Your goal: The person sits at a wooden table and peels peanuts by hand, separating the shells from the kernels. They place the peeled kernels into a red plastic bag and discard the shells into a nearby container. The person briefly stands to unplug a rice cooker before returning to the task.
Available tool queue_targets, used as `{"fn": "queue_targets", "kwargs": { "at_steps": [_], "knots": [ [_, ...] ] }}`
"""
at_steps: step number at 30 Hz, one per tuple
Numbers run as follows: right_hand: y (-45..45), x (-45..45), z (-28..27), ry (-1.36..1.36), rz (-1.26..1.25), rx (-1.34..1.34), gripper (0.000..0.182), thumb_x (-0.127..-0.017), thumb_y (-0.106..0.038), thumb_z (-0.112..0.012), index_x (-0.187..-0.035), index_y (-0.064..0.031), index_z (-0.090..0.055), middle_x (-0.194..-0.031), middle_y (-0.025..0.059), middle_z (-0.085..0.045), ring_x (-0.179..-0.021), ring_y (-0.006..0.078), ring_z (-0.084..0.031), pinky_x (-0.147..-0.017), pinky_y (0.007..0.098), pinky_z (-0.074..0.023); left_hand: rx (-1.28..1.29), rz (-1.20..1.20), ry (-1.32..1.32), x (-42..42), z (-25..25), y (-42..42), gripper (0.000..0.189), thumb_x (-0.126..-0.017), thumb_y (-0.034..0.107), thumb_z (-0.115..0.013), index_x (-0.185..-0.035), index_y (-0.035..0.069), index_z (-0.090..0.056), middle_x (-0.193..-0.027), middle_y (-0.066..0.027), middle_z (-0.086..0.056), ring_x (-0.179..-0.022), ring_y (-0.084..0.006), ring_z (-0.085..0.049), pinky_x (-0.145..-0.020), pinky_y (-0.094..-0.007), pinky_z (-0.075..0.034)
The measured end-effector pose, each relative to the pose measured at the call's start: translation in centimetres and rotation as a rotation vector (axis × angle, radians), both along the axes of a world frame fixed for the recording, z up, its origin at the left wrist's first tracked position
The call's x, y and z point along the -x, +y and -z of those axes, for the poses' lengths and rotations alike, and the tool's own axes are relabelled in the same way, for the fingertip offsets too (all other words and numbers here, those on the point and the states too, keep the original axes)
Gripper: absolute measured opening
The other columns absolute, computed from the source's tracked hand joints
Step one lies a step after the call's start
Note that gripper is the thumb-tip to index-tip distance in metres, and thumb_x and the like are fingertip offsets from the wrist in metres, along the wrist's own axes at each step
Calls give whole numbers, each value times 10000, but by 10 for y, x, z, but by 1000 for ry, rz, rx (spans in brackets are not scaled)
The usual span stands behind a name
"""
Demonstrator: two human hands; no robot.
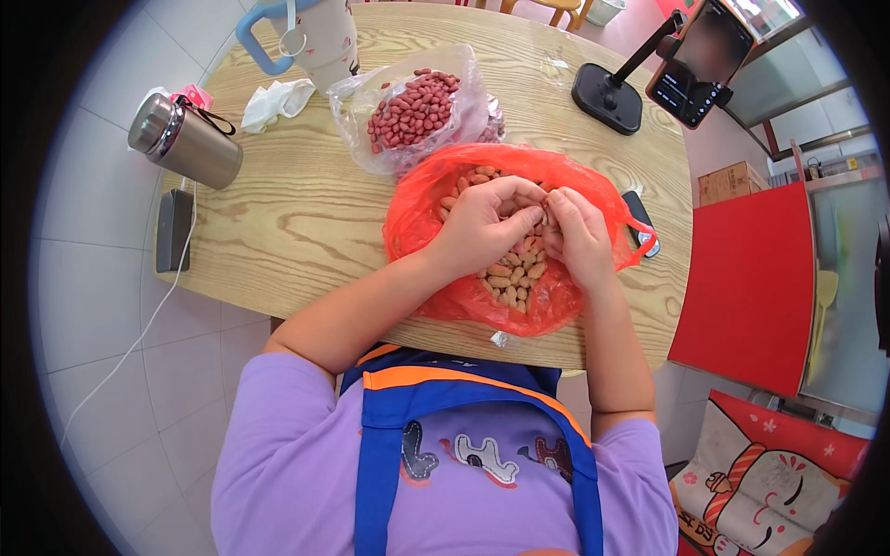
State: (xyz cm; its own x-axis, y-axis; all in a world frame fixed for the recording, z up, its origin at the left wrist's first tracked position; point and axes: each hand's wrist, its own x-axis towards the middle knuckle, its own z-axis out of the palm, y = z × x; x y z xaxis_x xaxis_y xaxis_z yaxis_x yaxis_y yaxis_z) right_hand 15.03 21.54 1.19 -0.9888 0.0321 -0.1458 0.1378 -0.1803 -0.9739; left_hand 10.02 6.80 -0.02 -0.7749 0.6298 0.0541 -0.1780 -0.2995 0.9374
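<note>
A red plastic bag (434, 170) lies wide-mouthed on the wooden table before me, with many unshelled peanuts (516, 274) inside. Over its mouth, my left hand (490, 219) and my right hand (578, 233) meet at the fingertips. Between them they pinch a small pale piece, apparently a peanut or its shell, mostly hidden by the fingers. Just beyond the red bag stands a clear plastic bag (354, 142) holding shelled red-skinned peanuts (415, 111). The red bag's twisted handle (643, 254) reaches out to the right.
On the table (313, 222) are a steel thermos (198, 149), a large tumbler (323, 42), crumpled tissue (278, 103), a black power strip or charger (174, 229) with a white cable, a remote control (638, 219) and a phone (702, 62) on a black stand (606, 97).
</note>
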Motion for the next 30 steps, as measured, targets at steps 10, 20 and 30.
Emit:
{"fn": "queue_targets", "kwargs": {
  "at_steps": [10,20,30],
  "knots": [
    [3,1,3,-9,-31,-90,232,-929,-199,-441,-765,-51,-512,-611,-37,-446,-508,29,-388,-442,182,-314,47,17,12,5,5,-3,129,-868,45,-546,-970,-28,-573,-793,-54,-614,-654,-78,-598,-501,-194,-498],
    [-16,1,0,14,32,153,215,-926,-189,-421,-766,-54,-474,-580,4,-452,-449,54,-388,-389,180,-315,-123,-56,-89,-5,-7,1,128,-855,-4,-512,-966,-37,-566,-756,-72,-615,-603,-106,-601,-525,-212,-487],
    [-23,1,-2,-20,130,378,183,-880,-157,-408,-729,-57,-440,-626,49,-489,-494,90,-428,-388,187,-313,-176,-72,-168,-1,2,1,115,-839,-11,-531,-940,-29,-584,-782,-72,-618,-669,-103,-600,-543,-211,-495]
  ]
}}
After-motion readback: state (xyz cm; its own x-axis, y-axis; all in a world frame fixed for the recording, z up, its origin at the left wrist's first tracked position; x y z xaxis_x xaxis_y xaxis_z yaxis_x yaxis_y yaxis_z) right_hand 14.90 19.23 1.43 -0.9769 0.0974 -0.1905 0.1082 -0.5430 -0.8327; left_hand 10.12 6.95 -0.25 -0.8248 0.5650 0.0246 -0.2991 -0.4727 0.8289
